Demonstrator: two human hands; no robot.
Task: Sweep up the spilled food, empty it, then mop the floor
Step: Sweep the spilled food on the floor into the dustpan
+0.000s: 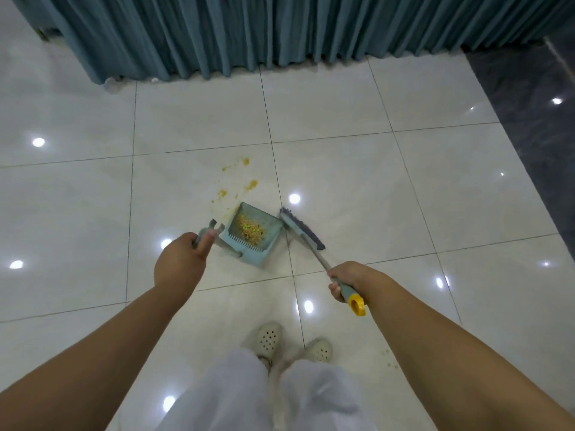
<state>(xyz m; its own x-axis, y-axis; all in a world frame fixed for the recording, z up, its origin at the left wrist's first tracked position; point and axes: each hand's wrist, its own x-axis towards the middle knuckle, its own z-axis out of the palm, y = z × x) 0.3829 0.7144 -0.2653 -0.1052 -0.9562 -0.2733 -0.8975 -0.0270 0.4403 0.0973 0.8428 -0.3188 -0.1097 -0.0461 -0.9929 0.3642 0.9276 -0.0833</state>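
Head view: the dustpan (252, 234), loaded with spilled food (250, 233), is held on the floor (342, 169) by its handle in the left hand (182, 259), grip clenched. The broom (303, 228) is grasped by the right hand (350, 279), just beside the pan. Yellow stains (245, 161) are noted beyond it.

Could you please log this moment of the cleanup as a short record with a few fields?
left hand: grips dustpan handle
right hand: grips broom handle
dustpan: on floor, holds swept food
broom: head just right of dustpan
stains: yellow smears on tile beyond dustpan
crumbs: few specks by right arm
stage: sweeping nearly done, mopping not begun
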